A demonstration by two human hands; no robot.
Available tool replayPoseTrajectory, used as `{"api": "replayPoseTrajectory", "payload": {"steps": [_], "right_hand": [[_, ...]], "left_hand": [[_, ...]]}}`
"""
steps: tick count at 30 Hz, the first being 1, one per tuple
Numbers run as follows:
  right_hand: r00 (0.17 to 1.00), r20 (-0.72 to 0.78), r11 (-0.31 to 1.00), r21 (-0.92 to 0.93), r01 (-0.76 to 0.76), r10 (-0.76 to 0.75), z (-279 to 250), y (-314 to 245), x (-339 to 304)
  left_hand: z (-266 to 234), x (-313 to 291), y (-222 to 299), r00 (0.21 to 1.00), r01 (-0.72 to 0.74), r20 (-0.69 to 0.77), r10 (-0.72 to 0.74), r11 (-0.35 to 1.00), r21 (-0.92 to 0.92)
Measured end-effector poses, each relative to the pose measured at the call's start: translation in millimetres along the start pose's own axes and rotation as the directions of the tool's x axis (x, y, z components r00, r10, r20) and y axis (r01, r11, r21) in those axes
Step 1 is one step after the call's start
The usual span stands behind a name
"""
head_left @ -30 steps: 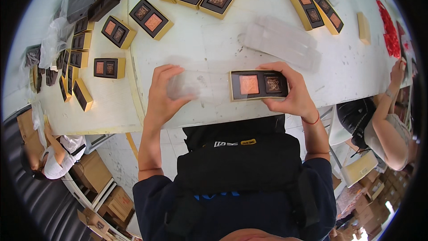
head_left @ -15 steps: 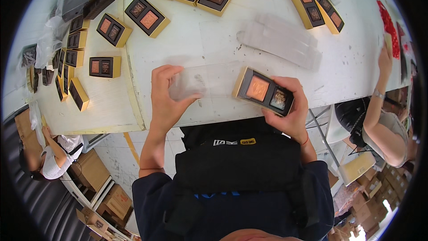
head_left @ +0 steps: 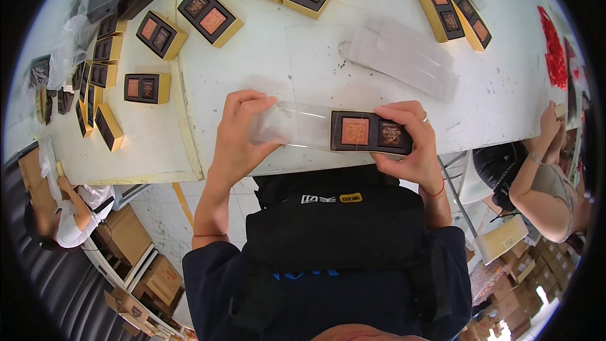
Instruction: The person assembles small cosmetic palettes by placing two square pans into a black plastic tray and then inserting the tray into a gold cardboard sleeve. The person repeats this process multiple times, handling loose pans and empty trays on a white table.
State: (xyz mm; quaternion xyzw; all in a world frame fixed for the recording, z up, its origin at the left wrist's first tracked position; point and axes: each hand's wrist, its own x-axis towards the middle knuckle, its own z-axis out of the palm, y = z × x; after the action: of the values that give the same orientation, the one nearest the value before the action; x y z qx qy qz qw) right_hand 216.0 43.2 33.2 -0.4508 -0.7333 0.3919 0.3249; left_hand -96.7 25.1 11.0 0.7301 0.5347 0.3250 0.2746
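Your left hand, just left of the middle of the frame, is curved with thumb and fingers apart, pinching the left end of a clear plastic sleeve. Your right hand, right of centre, is wrapped around the right end of a gold-sided box with a dark insert, fingers over the far edge and thumb on the near one. The box lies level near the front edge of the white worktop, one orange square and one dark square facing up; its left end meets the sleeve's right end, though you cannot tell how far inside it sits. Beyond your hands, flattened clear plastic lies right of upper centre. Similar boxes stand at upper left, and a red bundle lies at the far right.
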Motion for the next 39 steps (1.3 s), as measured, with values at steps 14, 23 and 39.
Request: {"api": "replayPoseTrajectory", "payload": {"steps": [14, 23, 39], "right_hand": [[0.996, -0.006, 0.991, 0.093, 0.093, -0.093, -1, 16, -7], [0.986, -0.002, 0.935, -0.320, 0.155, -0.164, 22, 28, -11], [0.973, 0.151, 0.982, -0.041, 0.185, -0.177, 5, 35, -2]], "left_hand": [[-12, 3, 7, 0.995, 0.050, 0.088, -0.045, 0.997, -0.060], [-5, -5, 10, 0.994, 0.099, 0.033, -0.103, 0.990, 0.099], [16, -27, -5, 0.996, 0.054, -0.075, -0.051, 0.998, 0.030]]}}
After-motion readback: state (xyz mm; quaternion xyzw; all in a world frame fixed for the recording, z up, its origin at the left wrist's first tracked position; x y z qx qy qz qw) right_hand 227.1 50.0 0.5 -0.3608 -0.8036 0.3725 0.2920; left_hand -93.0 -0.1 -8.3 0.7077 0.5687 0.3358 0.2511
